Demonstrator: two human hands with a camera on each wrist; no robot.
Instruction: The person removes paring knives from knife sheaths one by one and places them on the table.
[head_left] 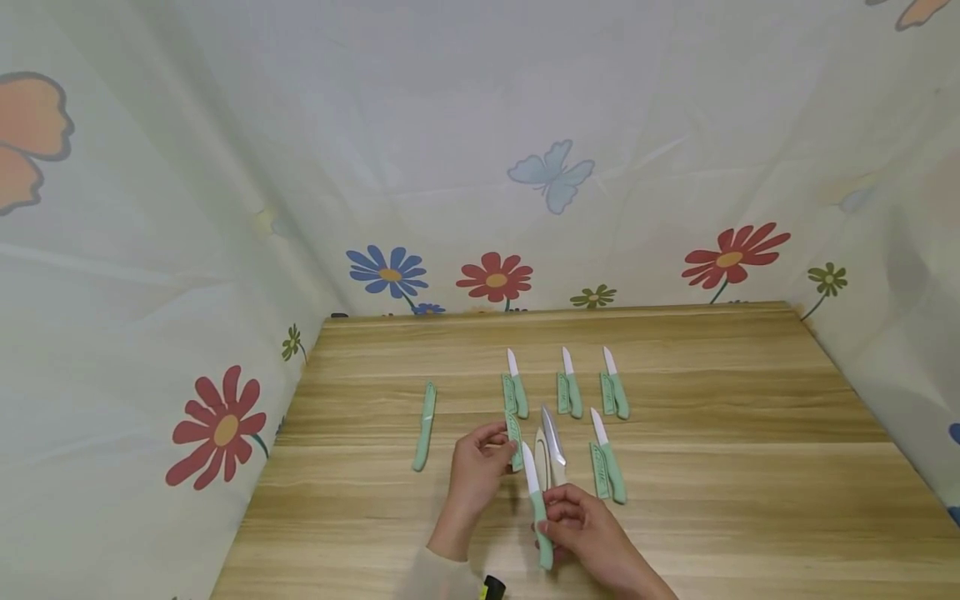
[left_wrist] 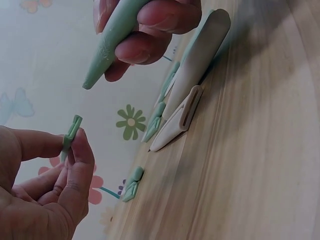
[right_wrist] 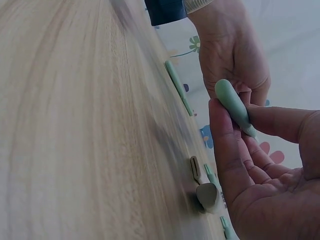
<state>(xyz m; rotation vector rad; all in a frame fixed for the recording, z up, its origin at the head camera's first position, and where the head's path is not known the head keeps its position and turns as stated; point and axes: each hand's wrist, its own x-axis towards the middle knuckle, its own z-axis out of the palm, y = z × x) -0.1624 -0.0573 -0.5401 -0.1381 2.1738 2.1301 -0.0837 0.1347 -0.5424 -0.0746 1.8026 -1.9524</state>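
Over table, R hand point(head_left: 581, 525) holds knife point(head_left: 537, 500), blade pointing away.

Two bare hands, no gloves, no rings. Left hand point(head_left: 476, 471): pale cream knit cuff at wrist, ribbed edge. Small black-and-yellow object just below that cuff. Right hand point(head_left: 588, 525): bare forearm, no sleeve visible. Short, unpainted fingernails.

matt wood-grain table point(head_left: 750, 467); smooth matt green plastic knife handle point(head_left: 543, 533) with a glossy white blade point(head_left: 530, 468); thin printed cloth curtain point(head_left: 450, 125).
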